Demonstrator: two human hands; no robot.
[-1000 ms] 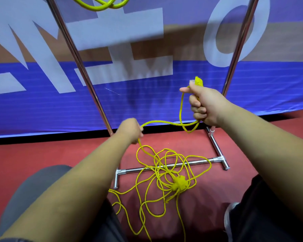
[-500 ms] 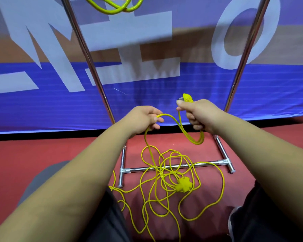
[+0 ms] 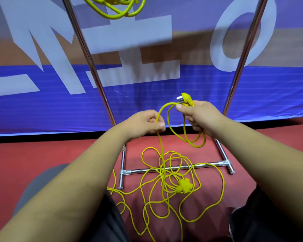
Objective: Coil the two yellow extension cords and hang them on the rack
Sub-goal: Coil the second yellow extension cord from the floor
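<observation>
Two bare forearms reach from the bottom corners toward the middle of the frame, above dark-trousered knees. On the red floor (image 3: 42,154) at lower centre lies a tangled yellow extension cord (image 3: 162,193), its multi-way socket (image 3: 184,186) in the heap, draped over the chrome base bar of the rack (image 3: 173,167). At centre, the left hand (image 3: 145,124) pinches a strand rising from the tangle. Just right of it, the right hand (image 3: 199,116) is closed around the plug (image 3: 185,98) and a few hanging loops. Behind stands a blue banner (image 3: 59,105) with white letters. At top centre a second coiled cord (image 3: 115,7) hangs between the rack's uprights.
</observation>
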